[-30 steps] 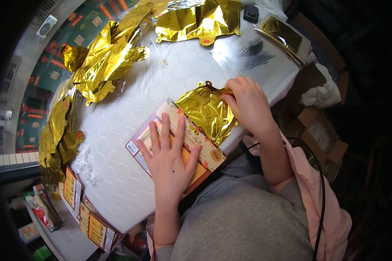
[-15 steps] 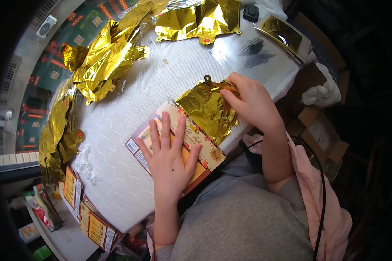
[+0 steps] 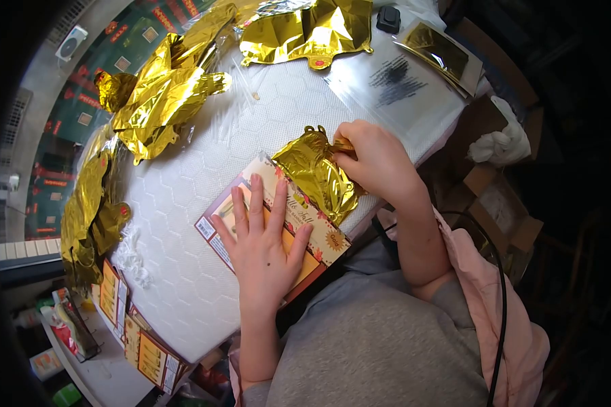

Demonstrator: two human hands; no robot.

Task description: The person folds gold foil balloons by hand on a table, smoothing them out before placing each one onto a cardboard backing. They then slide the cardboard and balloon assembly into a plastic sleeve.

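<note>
My left hand (image 3: 267, 241) lies flat with spread fingers on a printed cardboard package (image 3: 259, 168), pressing it against the white padded surface. The package carries floral print and a "Gold" badge. A crumpled gold foil balloon (image 3: 310, 163) sticks out from the package's upper right edge. My right hand (image 3: 373, 159) pinches the outer edge of this foil, thumb and fingers closed on a fold of it. Small tabs show at the foil's top end. How far the foil reaches under the package is hidden.
More flat gold foil balloons (image 3: 163, 95) lie along the left and far side. Clear plastic sleeves (image 3: 394, 85) and a small black device (image 3: 388, 20) sit at the back right. Printed packages (image 3: 149, 356) stand at the lower left, near white string (image 3: 134, 258). An open carton (image 3: 499, 207) is at right.
My right hand has moved slightly left toward the package, folding the foil's outer edge inward. My left hand stays in place on the package.
</note>
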